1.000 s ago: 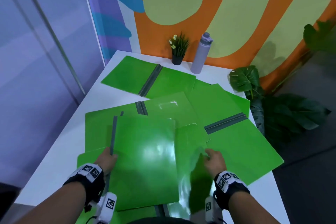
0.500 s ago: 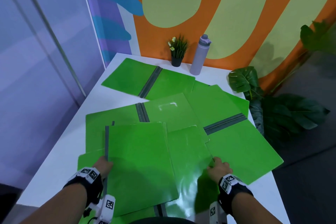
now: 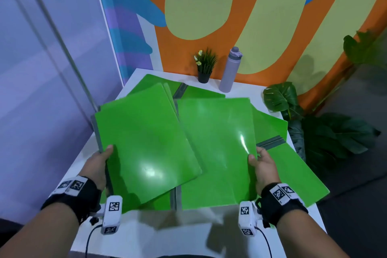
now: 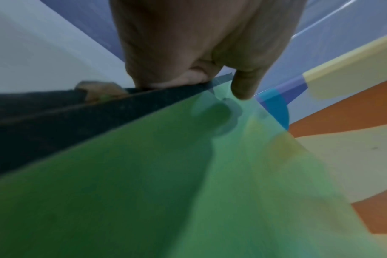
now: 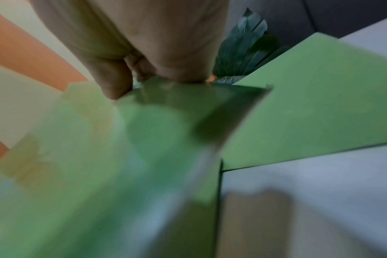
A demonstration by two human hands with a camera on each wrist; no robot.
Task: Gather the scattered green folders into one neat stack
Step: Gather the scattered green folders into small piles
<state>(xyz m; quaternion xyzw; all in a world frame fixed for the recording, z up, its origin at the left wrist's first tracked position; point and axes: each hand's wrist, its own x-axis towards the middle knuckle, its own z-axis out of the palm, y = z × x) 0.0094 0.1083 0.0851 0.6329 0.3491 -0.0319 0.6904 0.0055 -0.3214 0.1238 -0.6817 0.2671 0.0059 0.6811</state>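
Both hands hold green folders lifted off the white table [image 3: 146, 234]. My left hand [image 3: 100, 162] grips the spine edge of a closed green folder [image 3: 144, 148] [image 4: 188, 183], thumb on top, with more folders under it. My right hand [image 3: 260, 162] pinches the right edge of an opened green folder [image 3: 217, 144] [image 5: 144, 148], thumb on top; its grey spine [image 3: 178, 196] shows near me. More open green folders lie on the table behind: one at the far side [image 3: 201, 92] and one at the right [image 3: 293, 176] [image 5: 309, 108].
A small potted plant [image 3: 205, 67] and a grey-lilac water bottle [image 3: 229, 70] stand at the table's far edge against the painted wall. Large leafy plants [image 3: 326, 132] stand on the floor to the right. A glass wall runs along the left.
Both hands have lifted their folders off the table and raised them towards me; half a second ago the folders lay flat with the hands at their near edges.
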